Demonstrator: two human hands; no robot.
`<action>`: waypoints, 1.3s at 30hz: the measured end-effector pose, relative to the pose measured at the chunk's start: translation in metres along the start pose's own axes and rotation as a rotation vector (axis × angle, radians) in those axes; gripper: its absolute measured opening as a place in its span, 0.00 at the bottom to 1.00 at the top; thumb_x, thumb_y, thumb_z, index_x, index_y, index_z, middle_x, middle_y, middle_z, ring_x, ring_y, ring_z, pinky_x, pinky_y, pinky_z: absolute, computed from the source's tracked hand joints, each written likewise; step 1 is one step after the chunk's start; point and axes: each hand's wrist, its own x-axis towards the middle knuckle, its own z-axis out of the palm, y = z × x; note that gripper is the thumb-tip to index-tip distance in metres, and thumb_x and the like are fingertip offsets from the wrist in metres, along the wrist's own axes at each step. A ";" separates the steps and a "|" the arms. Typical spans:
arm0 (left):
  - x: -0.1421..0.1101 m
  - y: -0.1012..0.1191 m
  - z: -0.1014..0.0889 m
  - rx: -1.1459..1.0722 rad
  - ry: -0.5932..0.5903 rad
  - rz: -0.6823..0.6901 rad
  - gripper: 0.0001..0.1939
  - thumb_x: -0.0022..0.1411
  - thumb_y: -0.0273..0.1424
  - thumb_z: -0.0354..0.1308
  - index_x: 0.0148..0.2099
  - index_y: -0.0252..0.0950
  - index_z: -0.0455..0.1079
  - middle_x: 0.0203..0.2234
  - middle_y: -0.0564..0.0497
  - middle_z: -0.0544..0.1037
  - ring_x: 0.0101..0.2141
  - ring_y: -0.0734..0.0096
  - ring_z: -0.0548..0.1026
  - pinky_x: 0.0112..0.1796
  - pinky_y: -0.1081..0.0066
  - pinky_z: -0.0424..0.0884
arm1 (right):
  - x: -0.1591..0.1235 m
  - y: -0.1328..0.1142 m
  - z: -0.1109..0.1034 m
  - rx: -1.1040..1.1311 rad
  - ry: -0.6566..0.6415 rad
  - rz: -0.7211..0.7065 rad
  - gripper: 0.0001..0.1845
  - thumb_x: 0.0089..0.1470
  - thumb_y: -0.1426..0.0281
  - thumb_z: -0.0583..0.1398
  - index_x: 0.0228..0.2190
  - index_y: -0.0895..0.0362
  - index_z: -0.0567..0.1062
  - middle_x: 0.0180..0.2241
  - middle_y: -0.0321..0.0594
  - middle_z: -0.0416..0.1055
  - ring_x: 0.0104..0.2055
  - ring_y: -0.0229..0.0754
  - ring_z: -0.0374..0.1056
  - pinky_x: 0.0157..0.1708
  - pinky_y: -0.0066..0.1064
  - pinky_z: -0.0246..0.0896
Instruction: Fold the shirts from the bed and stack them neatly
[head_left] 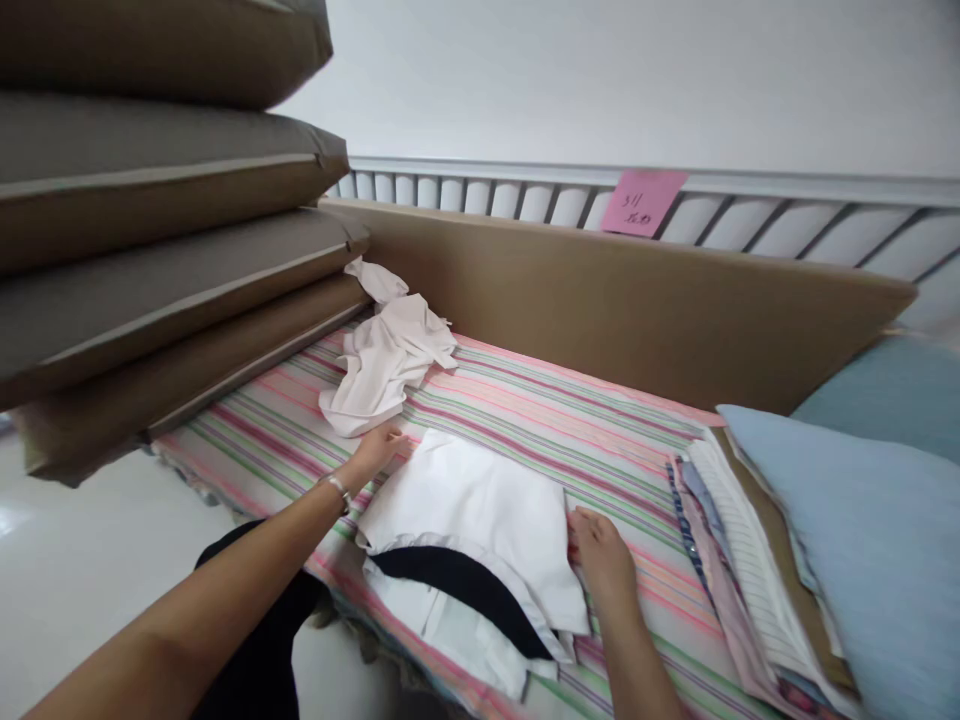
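A white garment with a dark navy panel (480,530) lies partly folded on a striped sheet (555,420). My left hand (379,447) rests at the garment's far left corner, fingers pressed down on the cloth edge; a bracelet sits on that wrist. My right hand (600,552) lies at the garment's right edge, fingers curled against the fold. A crumpled cream garment (386,365) lies beyond my left hand, apart from it.
Several brown cushions (165,230) are stacked at the left. A brown backrest board (600,290) runs behind the sheet, with a pink note (643,202) above. Folded striped clothes (739,560) and a light blue pillow (862,540) lie at the right. White floor (75,560) shows at lower left.
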 end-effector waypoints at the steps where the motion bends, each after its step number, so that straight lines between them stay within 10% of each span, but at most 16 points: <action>1: -0.013 -0.006 -0.010 0.017 0.019 0.006 0.13 0.55 0.38 0.52 0.31 0.33 0.68 0.20 0.53 0.70 0.23 0.72 0.67 0.26 0.74 0.59 | -0.006 0.001 -0.005 -0.025 0.009 -0.009 0.27 0.44 0.52 0.52 0.37 0.58 0.74 0.33 0.43 0.76 0.34 0.45 0.70 0.32 0.33 0.63; 11: -0.102 -0.005 -0.027 0.269 -0.031 0.035 0.21 0.56 0.46 0.50 0.21 0.35 0.67 0.20 0.48 0.73 0.27 0.64 0.71 0.29 0.71 0.57 | -0.082 -0.009 -0.039 -0.337 -0.068 -0.014 0.25 0.50 0.51 0.47 0.28 0.54 0.75 0.30 0.44 0.76 0.34 0.46 0.69 0.32 0.33 0.58; 20: -0.099 0.027 -0.020 0.221 -0.037 0.029 0.11 0.55 0.32 0.54 0.22 0.35 0.62 0.21 0.50 0.71 0.33 0.65 0.72 0.31 0.73 0.61 | -0.101 -0.021 -0.030 -0.163 -0.015 -0.124 0.21 0.45 0.56 0.51 0.28 0.56 0.76 0.35 0.46 0.73 0.41 0.47 0.67 0.44 0.35 0.58; 28: -0.108 0.006 -0.006 -0.024 -0.159 -0.258 0.08 0.57 0.27 0.49 0.26 0.36 0.59 0.14 0.58 0.63 0.17 0.75 0.66 0.21 0.76 0.64 | -0.080 -0.002 -0.022 0.041 -0.182 0.067 0.28 0.41 0.51 0.50 0.33 0.59 0.74 0.28 0.44 0.75 0.29 0.46 0.70 0.26 0.33 0.63; 39: -0.100 0.011 -0.011 0.325 -0.187 -0.161 0.06 0.50 0.25 0.56 0.34 0.33 0.69 0.25 0.48 0.74 0.31 0.59 0.74 0.32 0.67 0.68 | -0.085 -0.021 -0.033 -0.204 -0.132 -0.082 0.16 0.44 0.58 0.54 0.16 0.54 0.70 0.19 0.37 0.70 0.25 0.41 0.64 0.27 0.32 0.52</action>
